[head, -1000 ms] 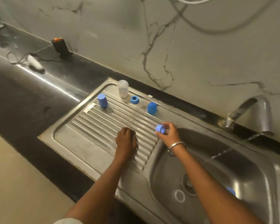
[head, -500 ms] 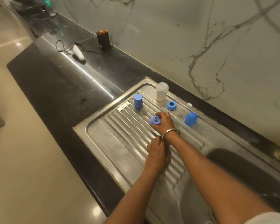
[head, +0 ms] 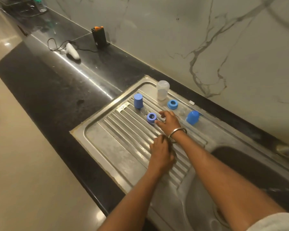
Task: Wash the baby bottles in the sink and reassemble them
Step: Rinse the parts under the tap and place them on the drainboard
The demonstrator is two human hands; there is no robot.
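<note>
Far left on the black counter (head: 60, 90): a white corded device (head: 72, 51) and a black box (head: 99, 37) by the wall. On the ribbed steel drainboard (head: 117, 147): a blue cap (head: 138, 100) upright, a clear teat (head: 144, 111) beside it, a blue ring (head: 151, 117) lying flat. Behind, an upturned clear bottle (head: 162, 90). Left hand (head: 161, 154) resting knuckles-up on the ribs, fingers curled, nothing visibly held. Right hand (head: 168, 121), bangle (head: 176, 133) at wrist, fingers spread loosely, fingertips just beside the ring, gripping nothing. Further right: second blue ring (head: 172, 104), blue dome cap (head: 192, 117), sink basin (head: 240, 164).

Right grip (head: 168, 120) splayed, left grip (head: 162, 152) curled
</note>
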